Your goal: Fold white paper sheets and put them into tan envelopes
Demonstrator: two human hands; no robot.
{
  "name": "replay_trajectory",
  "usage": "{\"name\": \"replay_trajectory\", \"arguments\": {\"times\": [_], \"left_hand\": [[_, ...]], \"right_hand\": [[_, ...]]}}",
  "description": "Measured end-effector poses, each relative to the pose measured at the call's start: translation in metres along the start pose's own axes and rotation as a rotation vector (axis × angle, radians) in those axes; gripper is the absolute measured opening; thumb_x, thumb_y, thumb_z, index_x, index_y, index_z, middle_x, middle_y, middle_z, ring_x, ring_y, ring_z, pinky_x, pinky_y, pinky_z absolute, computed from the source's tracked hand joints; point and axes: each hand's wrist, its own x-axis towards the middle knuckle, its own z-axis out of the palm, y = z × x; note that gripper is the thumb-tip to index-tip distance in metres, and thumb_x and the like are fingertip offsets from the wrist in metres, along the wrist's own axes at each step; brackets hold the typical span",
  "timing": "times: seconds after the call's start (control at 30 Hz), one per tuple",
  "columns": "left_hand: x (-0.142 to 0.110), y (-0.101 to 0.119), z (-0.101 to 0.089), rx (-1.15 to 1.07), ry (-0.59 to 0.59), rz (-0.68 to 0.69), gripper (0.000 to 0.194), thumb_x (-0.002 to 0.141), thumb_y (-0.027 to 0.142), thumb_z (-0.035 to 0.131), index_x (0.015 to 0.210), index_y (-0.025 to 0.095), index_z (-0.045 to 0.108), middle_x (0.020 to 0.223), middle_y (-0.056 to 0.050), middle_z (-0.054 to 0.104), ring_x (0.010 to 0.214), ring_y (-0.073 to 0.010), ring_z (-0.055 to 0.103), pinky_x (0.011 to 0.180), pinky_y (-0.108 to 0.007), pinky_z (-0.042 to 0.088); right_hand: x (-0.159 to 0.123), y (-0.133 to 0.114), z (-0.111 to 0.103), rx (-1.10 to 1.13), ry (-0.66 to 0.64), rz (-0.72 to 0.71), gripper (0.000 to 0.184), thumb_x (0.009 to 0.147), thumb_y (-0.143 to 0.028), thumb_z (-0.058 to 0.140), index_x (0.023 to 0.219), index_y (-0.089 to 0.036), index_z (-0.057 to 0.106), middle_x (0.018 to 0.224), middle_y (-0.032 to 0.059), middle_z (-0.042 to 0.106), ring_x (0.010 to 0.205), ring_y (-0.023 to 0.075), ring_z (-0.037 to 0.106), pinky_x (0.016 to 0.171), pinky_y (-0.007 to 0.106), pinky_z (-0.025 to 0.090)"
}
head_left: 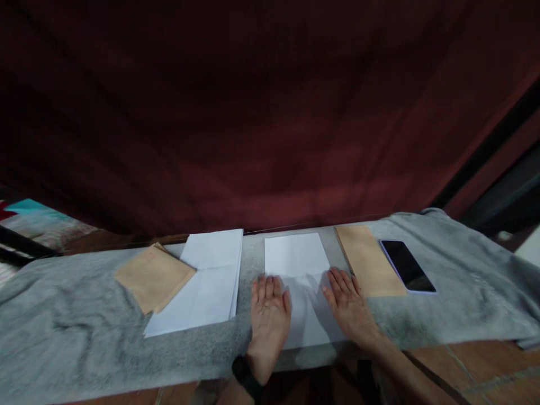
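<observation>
A white sheet of paper [297, 253] with a crease across its middle lies on the grey cloth in front of me. My left hand [270, 309] rests palm down on its left edge, fingers stretched out, a dark band on the wrist. On the sheet's right edge my right hand [348, 304] lies flat too, fingers extended. Its fingertips are close to a stack of brown envelopes [369, 261]. To the left is a pile of white paper sheets [206, 292], creased across, with several brown envelopes [154, 275] partly over its left side.
A smartphone [407, 267] with a light purple edge lies against the right envelopes. Grey cloth [76, 332] covers the long, narrow surface. Behind it hangs a dark red curtain [270, 124]. Dark bars [485, 146] stand at the right, and tiled floor [485, 365] shows below.
</observation>
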Motion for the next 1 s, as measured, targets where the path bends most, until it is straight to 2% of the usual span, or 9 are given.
{"name": "replay_trajectory", "arguments": {"times": [0.17, 0.33, 0.5, 0.67, 0.8, 0.9, 1.0], "left_hand": [[0.05, 0.015, 0.001, -0.141, -0.031, 0.144, 0.048, 0.102, 0.024, 0.034, 0.145, 0.012, 0.05, 0.155, -0.011, 0.048, 0.148, -0.0237, 0.037, 0.12, -0.044, 0.034], [0.083, 0.024, 0.017, -0.159, -0.072, 0.192, 0.051, 0.102, 0.024, 0.031, 0.149, 0.012, 0.045, 0.157, -0.01, 0.045, 0.149, -0.0233, 0.035, 0.122, -0.046, 0.03], [0.086, 0.024, 0.041, -0.12, -0.11, 0.179, 0.056, 0.097, 0.021, 0.037, 0.153, 0.018, 0.042, 0.159, -0.008, 0.042, 0.15, -0.0259, 0.031, 0.123, -0.048, 0.027], [0.085, 0.013, 0.053, -0.095, -0.067, 0.087, 0.059, 0.095, 0.018, 0.039, 0.154, 0.022, 0.04, 0.16, -0.004, 0.039, 0.151, -0.0243, 0.03, 0.123, -0.047, 0.029], [0.084, 0.005, 0.055, -0.057, -0.021, -0.006, 0.054, 0.099, 0.022, 0.036, 0.153, 0.016, 0.042, 0.16, -0.01, 0.038, 0.149, -0.0265, 0.034, 0.121, -0.048, 0.032], [0.081, 0.0, 0.057, -0.03, 0.008, -0.054, 0.053, 0.101, 0.029, 0.037, 0.15, 0.009, 0.044, 0.158, -0.017, 0.041, 0.147, -0.0279, 0.037, 0.119, -0.048, 0.035], [0.076, -0.003, 0.061, -0.022, 0.064, -0.083, 0.054, 0.102, 0.031, 0.036, 0.15, 0.009, 0.045, 0.155, -0.017, 0.045, 0.146, -0.0268, 0.04, 0.118, -0.046, 0.037]], "right_hand": [[0.049, -0.012, -0.001, 0.2, -0.001, 0.027, 0.064, 0.107, -0.046, 0.015, 0.143, -0.015, 0.056, 0.148, 0.0131, 0.055, 0.142, 0.0284, 0.044, 0.117, 0.052, 0.035], [0.082, -0.029, 0.006, 0.293, -0.057, -0.058, 0.061, 0.108, -0.043, 0.013, 0.149, -0.016, 0.048, 0.153, 0.0106, 0.049, 0.145, 0.0247, 0.04, 0.117, 0.049, 0.037], [0.084, -0.042, 0.02, 0.196, -0.093, -0.122, 0.053, 0.108, -0.04, 0.021, 0.152, -0.02, 0.043, 0.156, 0.0063, 0.045, 0.147, 0.0235, 0.037, 0.12, 0.05, 0.034], [0.079, -0.043, 0.038, 0.073, -0.027, -0.159, 0.049, 0.106, -0.033, 0.03, 0.15, -0.019, 0.046, 0.156, 0.0096, 0.044, 0.146, 0.0258, 0.038, 0.119, 0.053, 0.033], [0.077, -0.042, 0.046, 0.014, 0.045, -0.181, 0.047, 0.105, -0.03, 0.033, 0.148, -0.017, 0.05, 0.156, 0.0134, 0.043, 0.146, 0.0278, 0.039, 0.118, 0.052, 0.034], [0.076, -0.036, 0.049, -0.014, 0.104, -0.117, 0.049, 0.106, -0.034, 0.033, 0.148, -0.014, 0.05, 0.155, 0.0172, 0.044, 0.144, 0.0301, 0.041, 0.115, 0.053, 0.037], [0.074, -0.025, 0.051, -0.037, 0.157, -0.049, 0.055, 0.106, -0.04, 0.03, 0.148, -0.01, 0.049, 0.153, 0.0193, 0.047, 0.141, 0.0325, 0.046, 0.114, 0.053, 0.038]]}}
